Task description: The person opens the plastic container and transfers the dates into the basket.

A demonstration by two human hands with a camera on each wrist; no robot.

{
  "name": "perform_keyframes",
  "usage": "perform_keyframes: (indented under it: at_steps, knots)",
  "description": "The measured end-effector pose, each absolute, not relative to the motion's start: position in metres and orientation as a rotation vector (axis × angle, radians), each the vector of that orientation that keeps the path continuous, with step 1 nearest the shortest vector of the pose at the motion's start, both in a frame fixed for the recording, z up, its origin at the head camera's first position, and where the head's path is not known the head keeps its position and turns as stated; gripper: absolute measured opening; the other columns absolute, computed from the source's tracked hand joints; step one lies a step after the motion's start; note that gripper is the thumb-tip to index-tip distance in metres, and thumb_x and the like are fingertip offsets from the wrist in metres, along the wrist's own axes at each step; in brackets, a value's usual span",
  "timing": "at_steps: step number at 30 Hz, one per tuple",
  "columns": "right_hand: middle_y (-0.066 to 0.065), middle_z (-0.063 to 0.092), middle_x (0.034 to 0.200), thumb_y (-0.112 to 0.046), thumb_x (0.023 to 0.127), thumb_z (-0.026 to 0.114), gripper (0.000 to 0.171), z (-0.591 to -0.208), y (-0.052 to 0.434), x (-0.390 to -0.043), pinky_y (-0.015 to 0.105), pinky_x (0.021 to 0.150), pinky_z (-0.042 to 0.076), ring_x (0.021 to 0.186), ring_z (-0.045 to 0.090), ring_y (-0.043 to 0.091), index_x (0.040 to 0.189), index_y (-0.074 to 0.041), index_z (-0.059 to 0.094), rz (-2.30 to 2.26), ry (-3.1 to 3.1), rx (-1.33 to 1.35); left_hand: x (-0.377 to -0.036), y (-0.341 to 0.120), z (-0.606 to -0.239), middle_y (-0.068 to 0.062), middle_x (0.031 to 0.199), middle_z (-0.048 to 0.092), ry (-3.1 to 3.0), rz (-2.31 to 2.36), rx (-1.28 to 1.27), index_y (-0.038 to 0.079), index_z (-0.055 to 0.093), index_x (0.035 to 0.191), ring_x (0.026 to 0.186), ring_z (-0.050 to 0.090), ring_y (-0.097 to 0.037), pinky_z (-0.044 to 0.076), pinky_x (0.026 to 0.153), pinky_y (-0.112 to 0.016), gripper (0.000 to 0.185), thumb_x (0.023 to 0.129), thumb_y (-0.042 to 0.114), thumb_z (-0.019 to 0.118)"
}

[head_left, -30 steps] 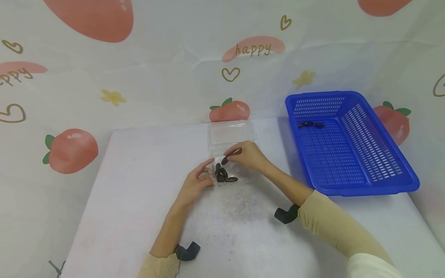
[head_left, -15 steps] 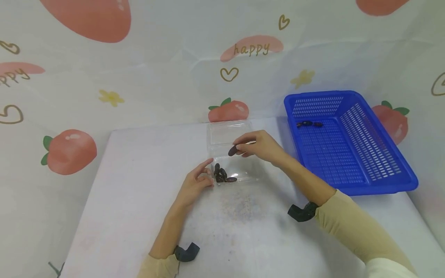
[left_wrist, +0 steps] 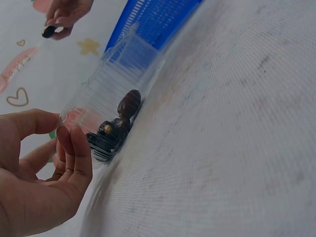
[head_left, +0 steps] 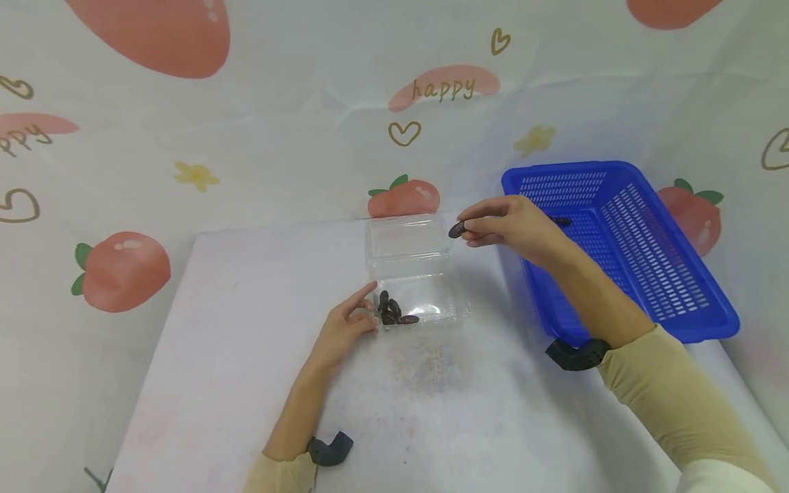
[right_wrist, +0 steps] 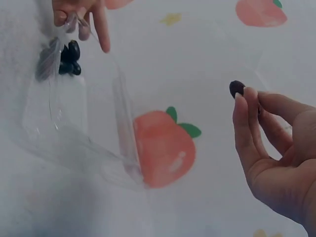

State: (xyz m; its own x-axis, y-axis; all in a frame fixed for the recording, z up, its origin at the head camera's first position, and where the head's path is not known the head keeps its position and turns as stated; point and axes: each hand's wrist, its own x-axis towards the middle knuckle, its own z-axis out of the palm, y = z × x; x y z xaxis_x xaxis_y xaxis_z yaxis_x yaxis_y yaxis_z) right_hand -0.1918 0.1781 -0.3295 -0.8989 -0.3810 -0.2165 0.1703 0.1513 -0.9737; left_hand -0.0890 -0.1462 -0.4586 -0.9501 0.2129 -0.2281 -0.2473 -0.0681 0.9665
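Note:
My right hand (head_left: 514, 226) pinches a dark brown date (head_left: 457, 229) between thumb and fingertips, held above the table between the clear plastic box (head_left: 431, 298) and the blue basket. In the right wrist view the same date (right_wrist: 237, 88) pokes out past the fingertips. At the box's left side, my left hand (head_left: 346, 325) grips the edge of its wall, as the left wrist view shows with the fingers (left_wrist: 74, 153) at the rim. Several dates (head_left: 394, 308) lie bunched in the box's near left corner. The box's hinged lid (head_left: 408, 239) is laid back, away from me.
On the right stands a blue perforated basket (head_left: 709, 322), partly covered by my right forearm. One or more dates (head_left: 561, 221) show at its far left inside. A white table (head_left: 259, 308) meets a patterned backdrop (head_left: 296, 150) behind.
With the date in its fingers, my right hand has lifted from over the box and moved right and away, towards the basket. My left hand stays at the box.

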Motion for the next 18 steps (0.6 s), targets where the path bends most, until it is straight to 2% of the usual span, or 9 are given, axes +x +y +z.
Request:
perform_keyframes:
  at_steps: [3, 8, 13, 18]
  knots:
    - [0.019, 0.065, 0.116, -0.012, 0.093, 0.07, 0.034, -0.325, 0.188, -0.195, 0.035, 0.088, 0.056, 0.094, 0.071, 0.026, 0.122, 0.005, 0.064, -1.768, 2.056, -0.18, -0.089, -0.147, -0.459, -0.005, 0.103, 0.047, 1.901, 2.088, -0.034, 0.012, 0.046, 0.149, 0.073, 0.057, -0.01, 0.057, 0.078, -0.028, 0.068, 0.086, -0.009, 0.062]
    - [0.015, 0.069, 0.111, -0.017, 0.093, 0.07, 0.039, -0.318, 0.209, -0.202, 0.033, 0.085, 0.058, 0.092, 0.071, 0.023, 0.124, 0.005, 0.061, -1.73, 2.127, -0.167, -0.089, -0.148, -0.459, -0.005, 0.104, 0.047, 1.91, 2.077, -0.036, 0.012, 0.046, 0.149, 0.074, 0.057, -0.01, 0.057, 0.078, -0.028, 0.068, 0.086, -0.008, 0.062]
    - [0.007, 0.071, 0.112, -0.023, 0.095, 0.067, 0.043, -0.316, 0.237, -0.214, 0.029, 0.085, 0.057, 0.101, 0.069, 0.02, 0.128, 0.003, 0.06, -1.697, 2.182, -0.178, -0.089, -0.147, -0.459, -0.006, 0.104, 0.047, 1.923, 2.062, -0.039, 0.012, 0.046, 0.149, 0.074, 0.058, -0.01, 0.056, 0.079, -0.027, 0.068, 0.086, -0.008, 0.063]
    - [0.005, 0.071, 0.111, -0.016, 0.097, 0.064, 0.034, -0.326, 0.265, -0.226, 0.028, 0.086, 0.056, 0.106, 0.068, 0.019, 0.126, 0.002, 0.061, -1.81, 2.084, -0.15, -0.089, -0.148, -0.459, -0.006, 0.105, 0.046, 1.926, 2.058, -0.041, 0.015, 0.048, 0.148, 0.074, 0.059, -0.01, 0.056, 0.079, -0.027, 0.067, 0.087, -0.008, 0.063]
